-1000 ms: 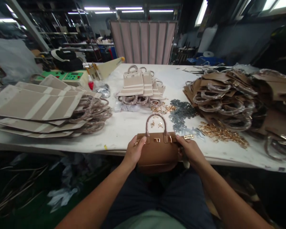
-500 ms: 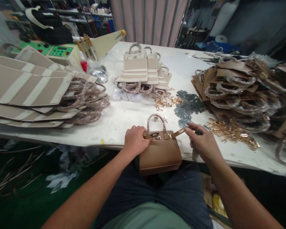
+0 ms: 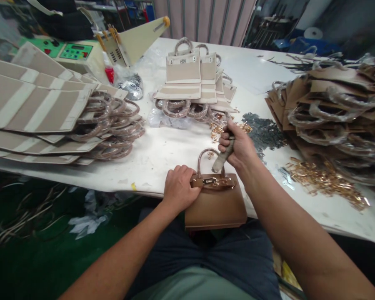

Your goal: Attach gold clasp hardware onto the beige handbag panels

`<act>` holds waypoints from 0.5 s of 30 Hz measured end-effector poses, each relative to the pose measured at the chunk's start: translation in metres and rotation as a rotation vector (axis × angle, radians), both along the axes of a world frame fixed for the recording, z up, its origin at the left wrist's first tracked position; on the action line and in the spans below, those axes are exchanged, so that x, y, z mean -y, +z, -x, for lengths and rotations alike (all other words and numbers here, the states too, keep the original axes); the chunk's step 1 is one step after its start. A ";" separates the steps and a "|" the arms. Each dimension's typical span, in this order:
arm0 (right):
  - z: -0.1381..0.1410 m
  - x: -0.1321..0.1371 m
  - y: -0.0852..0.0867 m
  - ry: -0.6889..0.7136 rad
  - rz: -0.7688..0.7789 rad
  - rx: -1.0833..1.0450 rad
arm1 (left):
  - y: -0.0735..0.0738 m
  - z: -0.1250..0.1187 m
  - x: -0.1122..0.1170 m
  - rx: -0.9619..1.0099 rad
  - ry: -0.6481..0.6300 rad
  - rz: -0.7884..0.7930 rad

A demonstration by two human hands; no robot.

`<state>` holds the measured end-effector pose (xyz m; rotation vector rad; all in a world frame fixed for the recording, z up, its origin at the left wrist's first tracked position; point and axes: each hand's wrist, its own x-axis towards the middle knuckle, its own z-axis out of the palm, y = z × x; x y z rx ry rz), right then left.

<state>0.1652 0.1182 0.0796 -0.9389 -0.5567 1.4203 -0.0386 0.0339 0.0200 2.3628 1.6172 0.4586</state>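
A small brown handbag (image 3: 215, 208) leans at the table's front edge, its plastic-wrapped handle (image 3: 201, 160) standing up. My left hand (image 3: 179, 187) grips the bag's upper left corner, thumb in front and fingers behind. Brown straps with gold metal plates (image 3: 210, 181) lie across the bag's top front, over the clasp area. My right hand (image 3: 237, 143) is closed in a fist above the bag's right side. In it is a tool with a grey wrapped handle (image 3: 222, 158), whose lower end points down toward the bag's handle; its working end is hidden.
Striped beige bag panels (image 3: 50, 104) are stacked at left, with more beige bag pieces (image 3: 183, 68) at the back centre. Brown bag pieces (image 3: 328, 100) pile up at right. Gold fittings (image 3: 325, 183) and dark metal plates (image 3: 264, 131) lie loose. A green-panelled machine (image 3: 76, 52) stands back left.
My right hand let go of the right strap, which now lies across the bag's front. That hand rose and moved left with the tool. My left hand stays on the bag; the view shifted slightly.
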 end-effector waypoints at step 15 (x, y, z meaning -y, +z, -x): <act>0.032 -0.006 -0.034 0.339 0.072 -0.018 | -0.006 -0.003 -0.005 -0.006 -0.006 -0.001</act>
